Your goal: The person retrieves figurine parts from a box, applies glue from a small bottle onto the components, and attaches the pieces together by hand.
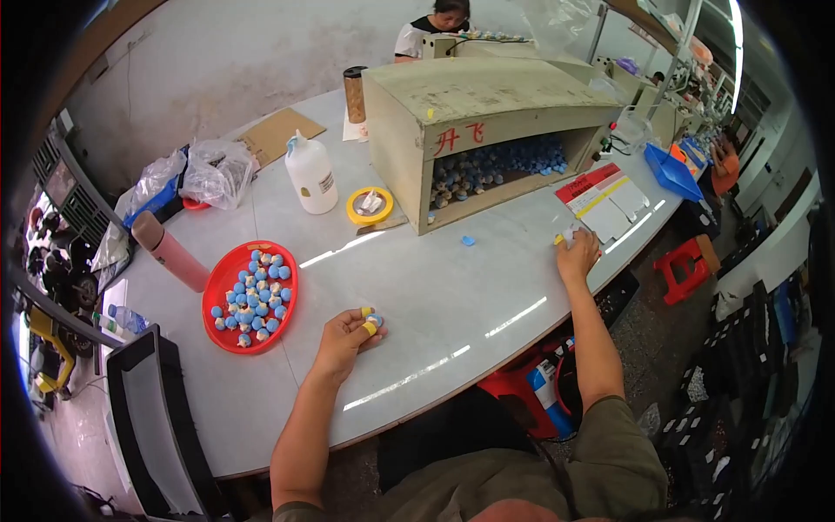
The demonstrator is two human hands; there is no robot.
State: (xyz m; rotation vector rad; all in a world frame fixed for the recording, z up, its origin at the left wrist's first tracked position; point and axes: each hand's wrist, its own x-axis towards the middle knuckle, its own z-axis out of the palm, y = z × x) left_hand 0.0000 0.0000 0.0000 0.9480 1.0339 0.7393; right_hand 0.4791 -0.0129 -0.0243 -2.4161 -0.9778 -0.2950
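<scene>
My left hand [345, 342], with yellow tape round its fingertips, is closed in a pinch on a small blue ball-like piece [375, 321] just above the table. Over by the red, yellow and white card [600, 198], my right hand [577, 257] has its fingers drawn together; a small whitish bit shows at their tips, too small to name. Left of my left hand stands a red round tray [294, 300] holding several blue and cream ball-like pieces [252, 297]. A loose blue scrap [468, 241] lies on the table between my hands.
A beige open-fronted box [396, 148] holds many blue and cream pieces. Nearby stand a white squeeze bottle [310, 174], a yellow tape roll [355, 209], a pink flask [170, 252] and a brown tumbler [354, 96]. A black bin [178, 383] sits left; people work beyond.
</scene>
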